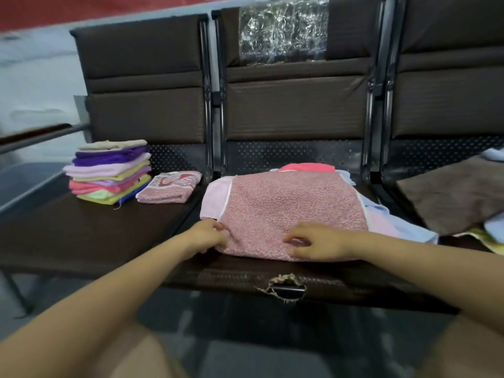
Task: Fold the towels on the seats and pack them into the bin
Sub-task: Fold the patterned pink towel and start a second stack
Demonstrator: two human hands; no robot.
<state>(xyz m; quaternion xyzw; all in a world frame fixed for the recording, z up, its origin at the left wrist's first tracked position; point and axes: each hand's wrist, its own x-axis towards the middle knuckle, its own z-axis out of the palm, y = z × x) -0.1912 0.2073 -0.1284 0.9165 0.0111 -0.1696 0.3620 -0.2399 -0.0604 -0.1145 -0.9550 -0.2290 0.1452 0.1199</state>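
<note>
Lying across the middle seat [313,279], on top of several unfolded cloths, the pink terry towel [289,211] is looking thick, soft and limp — it will probably sag if it is lifted by one point only. The left hand [207,236] is pinching its near left corner, and the right hand [316,241] is resting on the near edge with fingers curled and loose, not clearly gripping. The two hands are apart. Taking both near corners is seeming the best hold for the next fold. On the left seat [81,236] a folded pink towel [169,186] and a coloured stack [109,173] are waiting — no bin is showing.
</note>
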